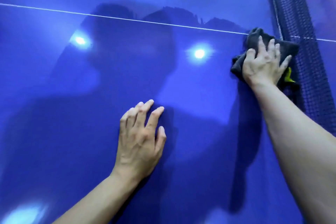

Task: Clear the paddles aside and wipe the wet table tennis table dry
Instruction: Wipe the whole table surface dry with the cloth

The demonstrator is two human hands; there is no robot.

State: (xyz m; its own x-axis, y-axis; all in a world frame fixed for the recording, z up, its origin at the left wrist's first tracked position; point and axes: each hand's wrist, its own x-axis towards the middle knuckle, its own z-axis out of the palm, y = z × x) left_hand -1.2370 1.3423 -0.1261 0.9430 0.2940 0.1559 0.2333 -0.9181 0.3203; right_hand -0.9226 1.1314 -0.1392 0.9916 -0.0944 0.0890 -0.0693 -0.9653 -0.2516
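Note:
The blue table tennis table (54, 114) fills the view, glossy with reflected ceiling lights. My right hand (263, 63) presses flat on a dark grey cloth (254, 40) with a yellow tag, right beside the net (294, 29) where the white centre line (109, 16) meets it. My left hand (141, 138) rests palm down on the table surface, fingers spread, holding nothing. Darker wet patches (172, 14) with ragged edges lie along the far side of the centre line. No paddles are in view.
The net runs from the top right down the right side, standing up from the table. The table surface continues beyond the net at the far right (325, 14).

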